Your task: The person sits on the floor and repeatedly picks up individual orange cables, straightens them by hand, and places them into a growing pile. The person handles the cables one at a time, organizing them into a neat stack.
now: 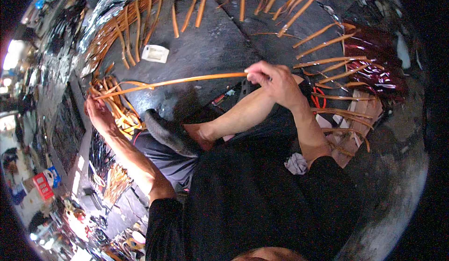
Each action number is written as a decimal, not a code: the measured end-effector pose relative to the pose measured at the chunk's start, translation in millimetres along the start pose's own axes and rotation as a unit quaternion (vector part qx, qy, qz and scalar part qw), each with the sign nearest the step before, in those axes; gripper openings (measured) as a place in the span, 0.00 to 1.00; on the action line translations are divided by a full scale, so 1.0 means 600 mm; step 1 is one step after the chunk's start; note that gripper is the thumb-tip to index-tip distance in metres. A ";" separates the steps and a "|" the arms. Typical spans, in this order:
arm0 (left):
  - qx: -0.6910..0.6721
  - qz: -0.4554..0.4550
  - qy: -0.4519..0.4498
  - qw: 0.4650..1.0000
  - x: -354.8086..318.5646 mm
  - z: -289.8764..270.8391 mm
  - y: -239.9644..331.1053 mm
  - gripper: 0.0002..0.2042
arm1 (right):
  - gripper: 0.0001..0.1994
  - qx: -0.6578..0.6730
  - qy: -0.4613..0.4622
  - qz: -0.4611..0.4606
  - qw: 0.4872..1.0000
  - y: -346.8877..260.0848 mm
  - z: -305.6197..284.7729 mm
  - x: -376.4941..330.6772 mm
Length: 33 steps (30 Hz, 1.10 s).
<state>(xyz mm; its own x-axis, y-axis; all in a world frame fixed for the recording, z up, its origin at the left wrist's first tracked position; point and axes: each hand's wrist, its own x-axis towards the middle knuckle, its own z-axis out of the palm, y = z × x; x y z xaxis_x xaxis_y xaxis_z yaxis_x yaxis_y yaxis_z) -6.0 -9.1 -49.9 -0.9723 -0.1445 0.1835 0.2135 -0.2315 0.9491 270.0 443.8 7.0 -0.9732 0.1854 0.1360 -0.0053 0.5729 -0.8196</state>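
Stretching one orange strip (196,78) between two hands, slight arc, left of frame to just right of centre. Left hand (99,114), left of frame: fingertips drawn together, pinching the strip's left end, exact contact too dark to make out. Right hand (276,81), right of centre: thumb and forefinger pinched on the strip's right end, other fingers curled in.

Edges: left hand is tight against a loose tangle of strips (124,121), left of frame. Right hand overlaps the upper end of a bare lower leg (238,114). Dark shoe (166,132) below the strip, left of centre, limits room downward. More room upward: dark floor (210,41) spreads from the strip to a fan of strips (200,11) curving along the top and round the right side, many ends pointing inward. White piece (155,53) lies on that floor, upper left of centre, apart from the held strip. Right of frame: glossy dark red sheet (374,55) by the fan; red loop (318,97) just right of the right forearm; crumpled paper (296,164) near the right elbow
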 end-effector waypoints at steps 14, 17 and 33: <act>0.246 -0.228 -0.156 0.929 -0.065 -0.017 -0.182 0.22 | 0.12 -0.288 0.035 0.108 0.951 0.408 -0.153 0.110; 0.282 -0.191 -0.201 0.919 -0.078 0.020 -0.149 0.22 | 0.13 -0.397 0.043 0.088 0.913 0.465 -0.143 0.126; 0.203 -0.103 -0.380 0.897 -0.237 0.340 0.012 0.13 | 0.06 -0.206 0.146 -0.049 0.966 0.216 -0.162 0.129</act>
<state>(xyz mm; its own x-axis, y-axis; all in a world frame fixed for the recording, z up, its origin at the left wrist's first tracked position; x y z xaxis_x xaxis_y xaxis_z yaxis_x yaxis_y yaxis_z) 114.4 206.1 -17.1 -0.8038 0.5941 -0.0317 0.1193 0.2132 0.9697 216.4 609.8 -34.4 -0.8662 0.2961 0.4026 0.0554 0.8576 -0.5114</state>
